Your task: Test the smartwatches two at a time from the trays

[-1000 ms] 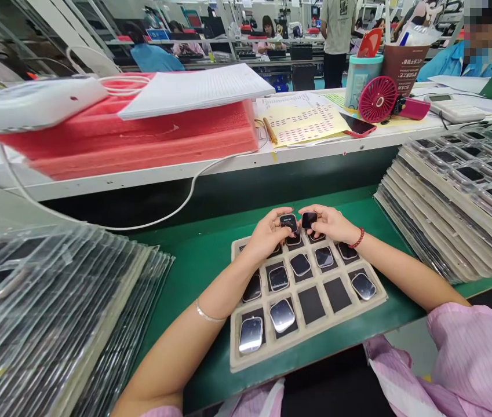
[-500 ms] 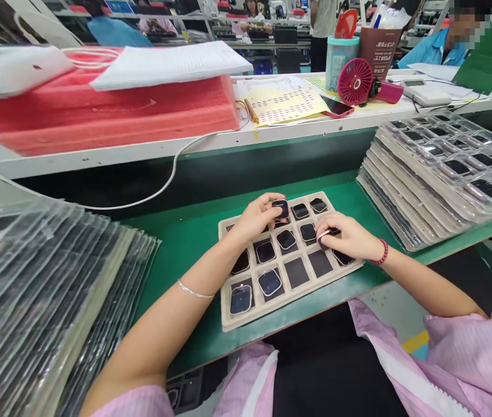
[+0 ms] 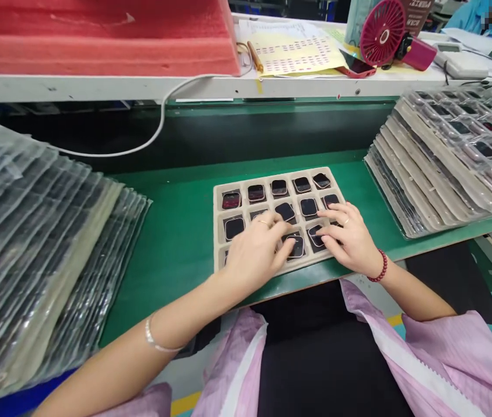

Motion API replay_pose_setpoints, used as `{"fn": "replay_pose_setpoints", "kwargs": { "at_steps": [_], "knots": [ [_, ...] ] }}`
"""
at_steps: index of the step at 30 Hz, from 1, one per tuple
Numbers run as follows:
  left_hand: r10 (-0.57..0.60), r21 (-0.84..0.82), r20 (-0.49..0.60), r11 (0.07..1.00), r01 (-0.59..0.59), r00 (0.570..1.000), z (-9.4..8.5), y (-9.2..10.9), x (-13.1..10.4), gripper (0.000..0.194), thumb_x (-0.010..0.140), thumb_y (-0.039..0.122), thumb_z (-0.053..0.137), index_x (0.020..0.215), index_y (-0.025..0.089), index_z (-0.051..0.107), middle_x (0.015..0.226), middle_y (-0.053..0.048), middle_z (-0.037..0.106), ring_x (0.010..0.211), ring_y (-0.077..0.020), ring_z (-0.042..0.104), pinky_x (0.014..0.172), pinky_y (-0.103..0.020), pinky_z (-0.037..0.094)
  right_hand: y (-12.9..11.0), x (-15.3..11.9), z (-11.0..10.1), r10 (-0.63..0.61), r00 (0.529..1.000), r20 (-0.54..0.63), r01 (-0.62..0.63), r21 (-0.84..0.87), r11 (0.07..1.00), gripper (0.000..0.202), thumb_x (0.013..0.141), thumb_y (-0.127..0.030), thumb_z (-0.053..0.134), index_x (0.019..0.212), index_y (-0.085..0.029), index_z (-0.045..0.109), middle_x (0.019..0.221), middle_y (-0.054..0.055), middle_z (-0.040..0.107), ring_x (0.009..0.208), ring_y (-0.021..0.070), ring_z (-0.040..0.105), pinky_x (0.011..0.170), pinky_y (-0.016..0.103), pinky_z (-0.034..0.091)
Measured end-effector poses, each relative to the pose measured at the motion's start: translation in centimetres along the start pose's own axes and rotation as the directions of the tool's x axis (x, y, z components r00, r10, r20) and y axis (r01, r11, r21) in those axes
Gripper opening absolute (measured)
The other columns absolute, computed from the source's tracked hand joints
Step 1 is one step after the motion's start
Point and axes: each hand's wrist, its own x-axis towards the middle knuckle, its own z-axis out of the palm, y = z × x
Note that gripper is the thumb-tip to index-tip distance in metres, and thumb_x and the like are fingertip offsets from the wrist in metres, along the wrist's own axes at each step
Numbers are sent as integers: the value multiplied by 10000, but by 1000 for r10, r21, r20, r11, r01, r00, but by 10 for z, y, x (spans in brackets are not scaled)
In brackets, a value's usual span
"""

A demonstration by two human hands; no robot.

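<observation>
A beige tray [image 3: 216, 217] of square cells lies on the green bench, with dark-screened smartwatch cases in its cells. My left hand [image 3: 261, 246] reaches over the front and middle rows. Its thumb and forefinger are apart and touch a watch case [image 3: 298, 248] in the front row. My right hand [image 3: 347, 237] is over the tray's right side, fingers spread, with fingertips on the neighbouring front-row watch case [image 3: 315, 235]. Both cases sit in their cells. My hands hide the front right cell and part of the left cells.
Stacked clear trays [image 3: 54, 255] lean at the left. At the right stands a tall stack of filled trays [image 3: 445, 156]. A white shelf [image 3: 110, 87] behind bears red foam [image 3: 98, 46], papers [image 3: 293, 52], a phone [image 3: 359, 66] and a pink fan [image 3: 382, 35]. A white cable [image 3: 161, 119] hangs down.
Both hands have come down to the front row from the back and middle rows. The watch cases they held are released, and the two bare front cells now hold cases. The view has tilted downward.
</observation>
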Motion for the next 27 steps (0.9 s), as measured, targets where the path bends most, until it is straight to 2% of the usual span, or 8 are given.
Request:
{"fn": "replay_pose_setpoints", "kwargs": {
  "at_steps": [5,8,12,14,16,19,24,27],
  "knots": [
    [-130,-106,-195,988,110,972,-21,-29,-32,274,920,371,493,1081,256,684,1167,-74,666,1130,-293,614,963,-447,507,-23,-4,9,-138,983,119,143,-37,989,249,944,-264,554,1113,-229,733,1428,103,566,1375,341,410,1162,618,231],
    [-294,-150,-230,953,265,928,-24,-52,-57,320,905,414,517,1181,323,651,1252,-30,650,1151,-328,606,954,-497,517,-25,-2,6,-126,982,139,130,-22,991,230,953,-250,534,1062,-227,736,1390,96,599,1355,324,443,1168,608,230],
    [-492,-185,-125,865,467,861,-15,-85,-77,546,867,535,536,1384,360,529,1422,-14,574,1221,-403,569,944,-570,523,3,-6,-17,5,999,32,-4,-39,999,179,943,-262,550,945,-232,727,1280,78,662,1270,302,519,1144,575,298],
    [-489,-221,-18,852,474,872,-8,-99,-77,632,865,582,523,1438,317,490,1488,-43,528,1321,-417,501,1041,-594,461,20,-11,-28,94,994,51,-87,-123,989,147,920,-299,596,937,-221,720,1331,105,623,1301,351,483,1108,619,321],
    [-412,-290,84,861,418,907,-1,-107,-73,655,885,600,487,1453,273,485,1526,-68,490,1405,-395,422,1135,-581,372,34,-16,-33,154,979,131,-131,-167,977,174,900,-324,626,1000,-206,707,1404,136,561,1343,390,430,1082,642,343],
    [-307,-367,141,867,338,941,4,-109,-67,671,900,593,469,1456,217,491,1560,-109,438,1471,-355,333,1203,-539,270,42,-18,-32,187,962,198,-171,-96,981,183,881,-308,640,1015,-184,656,1424,159,531,1374,383,396,1083,602,381],
    [-353,-396,144,836,381,924,-6,-92,-65,682,893,543,491,1450,149,498,1584,-138,389,1495,-320,294,1235,-494,201,37,-15,-29,172,971,168,-205,204,957,111,890,-274,605,870,-219,511,1299,138,627,1332,318,484,1089,532,397],
    [-388,-544,79,755,366,918,-22,-75,-62,651,860,490,580,1420,160,533,1571,-130,413,1496,-305,294,1244,-468,189,37,-22,-21,342,938,52,-338,350,874,133,925,-324,567,863,-229,498,1367,130,599,1308,300,535,1097,503,400]
  ]
}}
